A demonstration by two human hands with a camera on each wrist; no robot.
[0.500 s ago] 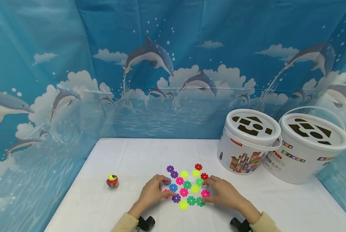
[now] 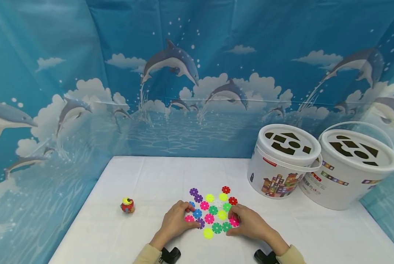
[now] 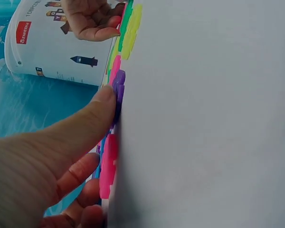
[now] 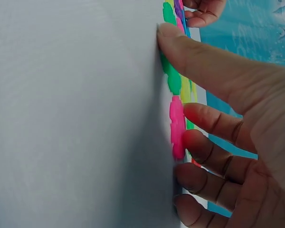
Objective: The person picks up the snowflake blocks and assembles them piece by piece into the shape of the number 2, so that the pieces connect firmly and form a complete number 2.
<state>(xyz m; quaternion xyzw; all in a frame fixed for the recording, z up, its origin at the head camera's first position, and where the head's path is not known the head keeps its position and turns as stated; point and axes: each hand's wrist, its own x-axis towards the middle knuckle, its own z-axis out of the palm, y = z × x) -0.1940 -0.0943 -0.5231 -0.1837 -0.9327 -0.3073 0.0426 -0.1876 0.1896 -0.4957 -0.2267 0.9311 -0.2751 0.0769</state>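
Note:
Notched plastic discs in several colours lie flat as a cluster on the white table. My left hand (image 2: 176, 220) is at the cluster's left side, its thumb touching a purple disc (image 3: 118, 95). Its other fingers rest bent beside a blue disc (image 2: 197, 213) and a pink disc (image 3: 108, 166). At the right side, my right hand (image 2: 249, 221) lays its thumb against a green disc (image 4: 171, 76). Its fingertips are right beside a pink disc (image 4: 177, 127), partly hidden by the hand in the head view. A yellow disc (image 2: 208, 233) lies at the near edge, between both thumbs.
Two white buckets with shape-cut lids, a nearer-left one (image 2: 279, 172) and another (image 2: 342, 183), stand at the back right. A small red and yellow toy figure (image 2: 127, 205) is on the table's left. Behind hangs a blue dolphin curtain (image 2: 183, 128).
My right hand has come inward and slightly nearer, its thumb now at the lower green disc. The lower green discs and near yellow disc have shifted slightly left; the purple disc moved slightly away from me.

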